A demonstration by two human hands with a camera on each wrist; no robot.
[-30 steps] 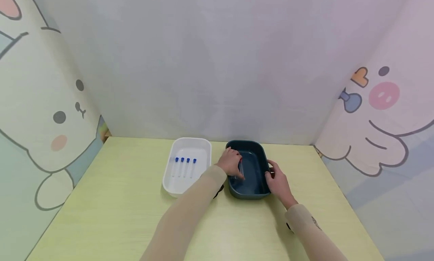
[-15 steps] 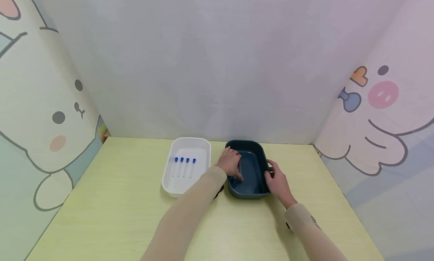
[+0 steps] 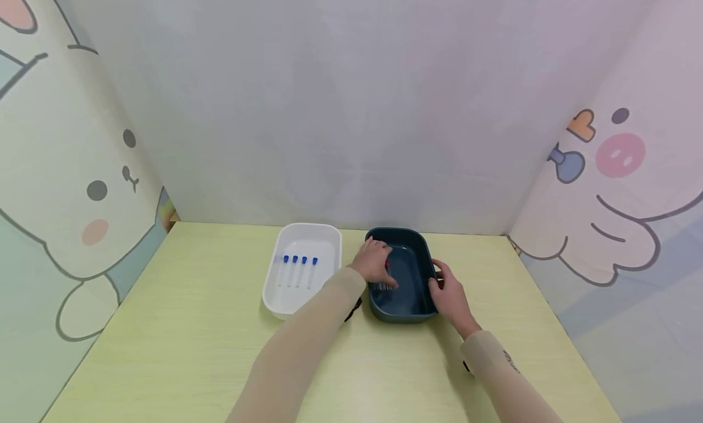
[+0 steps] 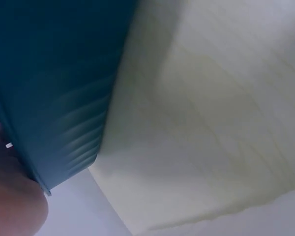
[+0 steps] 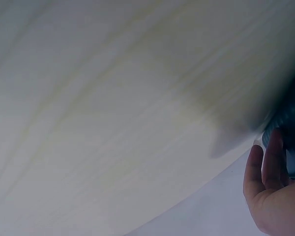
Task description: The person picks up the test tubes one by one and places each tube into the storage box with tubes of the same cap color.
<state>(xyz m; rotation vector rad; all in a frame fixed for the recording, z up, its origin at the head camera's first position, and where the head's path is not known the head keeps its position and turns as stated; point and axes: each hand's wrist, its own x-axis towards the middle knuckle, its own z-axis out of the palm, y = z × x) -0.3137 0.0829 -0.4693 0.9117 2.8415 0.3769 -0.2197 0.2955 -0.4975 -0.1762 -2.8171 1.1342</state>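
My left hand (image 3: 374, 263) reaches over the left rim of a dark blue box (image 3: 407, 301), thumb spread away from the fingers. Beneath it, inside the box, show a red cap (image 3: 387, 263) and the ends of several clear tubes (image 3: 382, 286); the palm hides the rest. At the box's right wall my right hand (image 3: 451, 296) grips the rim, and the right wrist view shows its fingers (image 5: 273, 160) against the outside. To the left, a white tray (image 3: 285, 307) holds a row of several slim clear tubes (image 3: 298, 275) with blue caps.
Both containers stand side by side near the back of a pale wooden table (image 3: 192, 325). A plain grey backdrop (image 3: 340, 105) rises behind them, with cartoon-printed panels (image 3: 71, 166) at either side. My left forearm (image 3: 299, 343) crosses in front of the tray's right corner.
My left hand has shifted slightly inside the box, and several tube ends now show below its thumb, where fewer showed before. The right hand stays on the rim.
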